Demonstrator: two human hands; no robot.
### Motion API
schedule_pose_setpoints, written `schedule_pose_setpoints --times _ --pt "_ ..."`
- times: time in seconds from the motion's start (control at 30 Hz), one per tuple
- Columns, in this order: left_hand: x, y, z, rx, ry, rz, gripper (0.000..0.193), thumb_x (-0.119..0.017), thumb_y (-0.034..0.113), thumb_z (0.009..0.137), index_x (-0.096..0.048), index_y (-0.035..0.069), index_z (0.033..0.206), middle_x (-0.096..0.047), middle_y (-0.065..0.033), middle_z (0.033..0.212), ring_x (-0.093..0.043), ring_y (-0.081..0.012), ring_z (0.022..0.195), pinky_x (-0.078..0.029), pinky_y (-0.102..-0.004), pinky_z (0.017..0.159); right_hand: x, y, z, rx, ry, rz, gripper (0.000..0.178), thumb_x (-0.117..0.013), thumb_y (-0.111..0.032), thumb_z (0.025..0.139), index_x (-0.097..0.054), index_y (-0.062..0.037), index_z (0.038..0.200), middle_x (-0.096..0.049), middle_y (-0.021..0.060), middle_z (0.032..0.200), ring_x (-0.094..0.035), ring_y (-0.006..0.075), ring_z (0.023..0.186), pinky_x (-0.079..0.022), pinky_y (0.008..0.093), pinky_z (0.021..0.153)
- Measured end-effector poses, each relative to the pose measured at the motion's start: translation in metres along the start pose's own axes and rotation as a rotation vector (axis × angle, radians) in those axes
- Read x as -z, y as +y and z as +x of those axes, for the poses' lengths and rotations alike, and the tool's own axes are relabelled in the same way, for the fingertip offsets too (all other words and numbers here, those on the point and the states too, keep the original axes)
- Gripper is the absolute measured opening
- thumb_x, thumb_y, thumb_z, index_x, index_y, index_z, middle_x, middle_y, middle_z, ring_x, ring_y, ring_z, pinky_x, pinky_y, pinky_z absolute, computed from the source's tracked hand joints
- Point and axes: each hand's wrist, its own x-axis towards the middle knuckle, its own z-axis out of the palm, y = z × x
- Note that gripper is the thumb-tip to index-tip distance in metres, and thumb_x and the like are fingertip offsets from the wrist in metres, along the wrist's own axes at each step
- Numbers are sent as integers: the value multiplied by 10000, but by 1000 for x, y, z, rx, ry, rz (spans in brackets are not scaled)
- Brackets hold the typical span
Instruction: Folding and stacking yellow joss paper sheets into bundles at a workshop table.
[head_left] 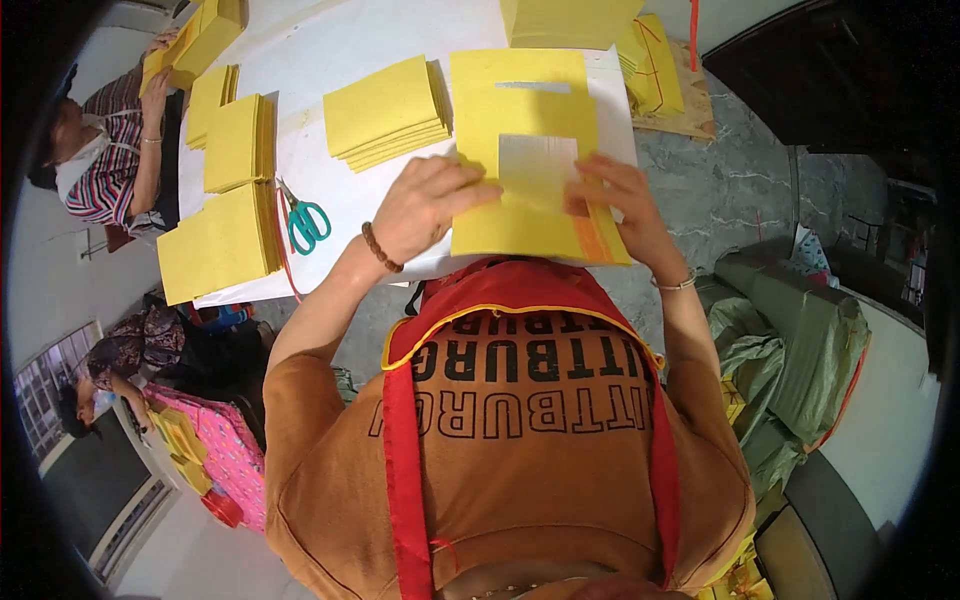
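In front of me, at the near edge of the table, lie yellow paper sheets with silvery square patches, the nearer ones overlapping a farther one. My left hand is closed at their left side, fingertips pinching the paper there. Over the right edge, beside an orange strip, is my right hand; its fingers are smeared by motion, so their grip is unclear. Left of the sheets sits a fanned stack of yellow paper. Green-handled scissors lie farther left, near my left forearm.
More yellow stacks line the white table's left side, and a tall yellow block stands at the far edge. A person handles yellow paper at far left; another person works behind. Green wrapped bundles are at right.
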Motion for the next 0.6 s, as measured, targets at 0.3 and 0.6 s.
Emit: schedule_pose_setpoints --times 0.3,0.6 --pt "-18 -3 9 672 -52 -307 305 -527 281 875 -608 -12 887 -554 -178 609 -541 -319 561 -431 -403 546 -16 -13 10 -703 -93 541 253 -602 -130 831 -605 -61 1074 -641 71 999 -591 136 870 -438 292 780" --pt "-32 -27 23 913 -26 -767 234 -583 214 863 -641 -6 915 -579 -8 658 -468 -74 541 -380 -250 484 -34 3 19 -657 177 688 534 -652 -131 788 -466 -71 1285 -645 69 949 -574 88 827 -456 232 727"
